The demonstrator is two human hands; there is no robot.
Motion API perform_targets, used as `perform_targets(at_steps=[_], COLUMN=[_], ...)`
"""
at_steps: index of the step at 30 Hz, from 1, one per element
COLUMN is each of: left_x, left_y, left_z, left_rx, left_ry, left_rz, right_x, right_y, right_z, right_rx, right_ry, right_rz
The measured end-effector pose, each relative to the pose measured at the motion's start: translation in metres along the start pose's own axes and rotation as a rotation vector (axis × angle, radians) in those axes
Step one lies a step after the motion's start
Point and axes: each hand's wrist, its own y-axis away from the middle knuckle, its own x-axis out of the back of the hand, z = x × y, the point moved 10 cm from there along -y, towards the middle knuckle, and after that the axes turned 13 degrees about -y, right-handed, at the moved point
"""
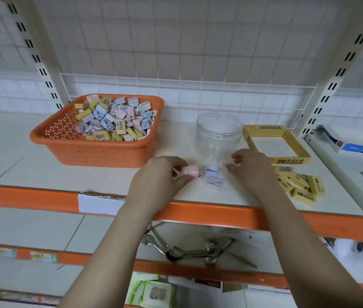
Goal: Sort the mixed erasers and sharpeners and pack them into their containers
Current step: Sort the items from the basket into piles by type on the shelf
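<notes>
Single head-worn wide-angle view, looking forward and down onto shelf (42, 174) from close above; wall grid behind, lower shelves at bottom edge.

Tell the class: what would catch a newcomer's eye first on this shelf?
The orange basket at the left, heaped with small yellow, blue and pink items. Right of it stand an empty clear jar and an open yellow box. In front, the left hand pinches a pink sharpener.

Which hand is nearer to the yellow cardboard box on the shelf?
Right. The right hand lies just left of the yellow cardboard box, near its front corner; the left hand is farther left, beyond the clear jar.
</notes>
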Motion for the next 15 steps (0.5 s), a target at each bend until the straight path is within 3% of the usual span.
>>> perform_targets(at_steps=[5, 11, 15], left_x=[-0.016, -0.038, -0.006], left_y=[0.002, -0.001, -0.002], left_z=[0.01, 0.009, 0.003], left_rx=[-0.008, 0.032, 0.029], left_ry=[-0.018, -0.015, 0.053], left_rz=[-0.065, -0.182, -0.093], right_x=[0.023, 0.033, 0.034], right_y=[0.013, 0.018, 0.012], right_z=[-0.007, -0.021, -0.037], right_rx=[0.058, 0.111, 0.161], right_ry=[-0.144, -0.221, -0.22], right_rz=[0.131, 0.149, 0.17])
